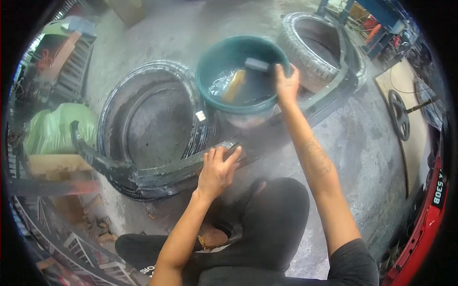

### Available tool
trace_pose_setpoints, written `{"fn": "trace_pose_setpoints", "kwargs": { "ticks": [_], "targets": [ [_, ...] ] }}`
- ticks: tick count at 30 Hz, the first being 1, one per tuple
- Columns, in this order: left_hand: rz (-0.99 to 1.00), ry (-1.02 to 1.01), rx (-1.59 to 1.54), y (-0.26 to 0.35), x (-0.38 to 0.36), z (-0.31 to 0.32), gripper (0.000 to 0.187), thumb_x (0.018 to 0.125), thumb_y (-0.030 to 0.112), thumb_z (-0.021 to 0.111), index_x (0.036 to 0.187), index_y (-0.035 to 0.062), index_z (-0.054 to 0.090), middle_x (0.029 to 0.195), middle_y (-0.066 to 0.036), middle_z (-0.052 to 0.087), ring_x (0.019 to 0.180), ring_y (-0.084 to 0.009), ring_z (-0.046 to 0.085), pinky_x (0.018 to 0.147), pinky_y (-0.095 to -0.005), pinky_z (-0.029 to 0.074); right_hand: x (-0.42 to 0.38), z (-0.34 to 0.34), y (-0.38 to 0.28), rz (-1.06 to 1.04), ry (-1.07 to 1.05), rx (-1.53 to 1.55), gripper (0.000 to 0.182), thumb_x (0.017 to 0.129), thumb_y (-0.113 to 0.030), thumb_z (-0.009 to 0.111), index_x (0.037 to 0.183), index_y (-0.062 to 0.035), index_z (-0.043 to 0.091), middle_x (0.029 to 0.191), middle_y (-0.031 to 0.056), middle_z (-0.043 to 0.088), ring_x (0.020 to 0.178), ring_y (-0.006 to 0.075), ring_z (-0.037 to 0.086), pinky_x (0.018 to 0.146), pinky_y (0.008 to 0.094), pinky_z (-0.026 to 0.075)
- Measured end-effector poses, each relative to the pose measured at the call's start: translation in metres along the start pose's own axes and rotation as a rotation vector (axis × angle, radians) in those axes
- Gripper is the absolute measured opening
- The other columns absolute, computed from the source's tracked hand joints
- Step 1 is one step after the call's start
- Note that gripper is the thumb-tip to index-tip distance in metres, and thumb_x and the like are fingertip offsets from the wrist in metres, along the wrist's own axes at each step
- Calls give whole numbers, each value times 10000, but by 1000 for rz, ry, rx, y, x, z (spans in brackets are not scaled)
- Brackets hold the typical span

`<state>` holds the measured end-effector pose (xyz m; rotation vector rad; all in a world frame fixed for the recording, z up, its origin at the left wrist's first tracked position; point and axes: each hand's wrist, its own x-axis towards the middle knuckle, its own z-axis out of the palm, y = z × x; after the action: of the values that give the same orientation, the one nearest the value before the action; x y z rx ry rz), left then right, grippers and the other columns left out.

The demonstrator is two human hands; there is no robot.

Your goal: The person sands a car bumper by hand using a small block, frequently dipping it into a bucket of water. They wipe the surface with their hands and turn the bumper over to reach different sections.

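Observation:
My right hand [287,86] grips the right rim of a green bucket [204,90], thumb and fingers over its edge. Water stands in the bucket, with a yellowish block [234,86] and a grey block [257,64] in it. My left hand [217,169] rests on a long, curved black strip like a car bumper lip [157,175]. Between its thumb and fingers is a small dark flat piece [233,149], whose kind I cannot make out. The strip lies across two tires, its surface wet and patchy grey near my left hand.
One tire [107,119] lies flat at left, another tire [305,64] at back right. A green bag [64,127] and a wooden board [57,163] are at far left. On the right are a board with a black handwheel [399,114] and a red car panel [420,233].

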<state>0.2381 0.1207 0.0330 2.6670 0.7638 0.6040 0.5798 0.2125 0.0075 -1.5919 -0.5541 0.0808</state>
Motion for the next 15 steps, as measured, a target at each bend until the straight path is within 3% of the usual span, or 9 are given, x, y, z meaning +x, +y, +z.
{"fn": "trace_pose_setpoints", "kwargs": {
  "ticks": [2,4,6,10,11,12,14,15],
  "targets": [
    [13,3,-15,-1,0,1,571,894,123,786,1452,140,662,1196,-142,610,1079,-322,577,945,-444,459,-1,1,18,82,113,51,417,1038,-253,707,1342,1,578,1250,211,665,1153,298,652,1016,400,499],
    [-11,-12,-2,3,-1,-1,544,898,116,780,1432,128,678,1193,-151,607,1075,-325,575,950,-443,461,7,-3,20,27,93,29,378,1039,-242,699,1310,0,597,1223,200,680,1133,294,659,1005,399,503],
    [-3,-13,14,6,-1,-2,537,905,121,781,1431,126,678,1192,-152,602,1078,-325,572,953,-447,463,43,-11,27,-50,-66,-30,351,1032,-224,696,1296,-10,608,1206,197,705,1125,294,672,990,403,510],
    [-12,-44,-19,12,3,-10,524,923,128,774,1437,116,671,1202,-151,600,1090,-340,569,964,-447,468,65,-7,33,-61,-115,-189,476,1030,-408,687,1336,-56,586,1161,269,736,1088,407,724,970,454,538],
    [-21,-29,-16,14,3,-12,539,908,114,786,1435,112,674,1180,-153,613,1073,-349,577,965,-449,472,65,-15,36,-21,-189,-135,571,1025,-458,695,1403,-50,563,1293,293,696,1231,407,674,1036,449,511],
    [-20,-23,-11,9,1,-17,539,908,114,786,1435,112,674,1180,-153,613,1073,-349,577,965,-449,472,66,-24,32,-27,-189,-129,571,1025,-458,695,1403,-50,563,1293,293,696,1231,407,674,1036,449,511],
    [17,-33,-25,-12,-23,-37,558,889,93,799,1433,105,677,1151,-152,628,1050,-349,589,963,-455,479,59,-50,39,-238,-116,-221,674,1022,-491,701,1479,-29,524,1444,292,604,1359,398,585,1108,447,469],
    [5,-22,26,-22,-37,-53,554,874,68,802,1416,88,687,1122,-154,642,1034,-343,599,958,-455,483,47,-82,30,-222,-155,-118,712,1024,-500,699,1512,-23,496,1507,286,541,1406,393,539,1140,454,446]
  ]
}}
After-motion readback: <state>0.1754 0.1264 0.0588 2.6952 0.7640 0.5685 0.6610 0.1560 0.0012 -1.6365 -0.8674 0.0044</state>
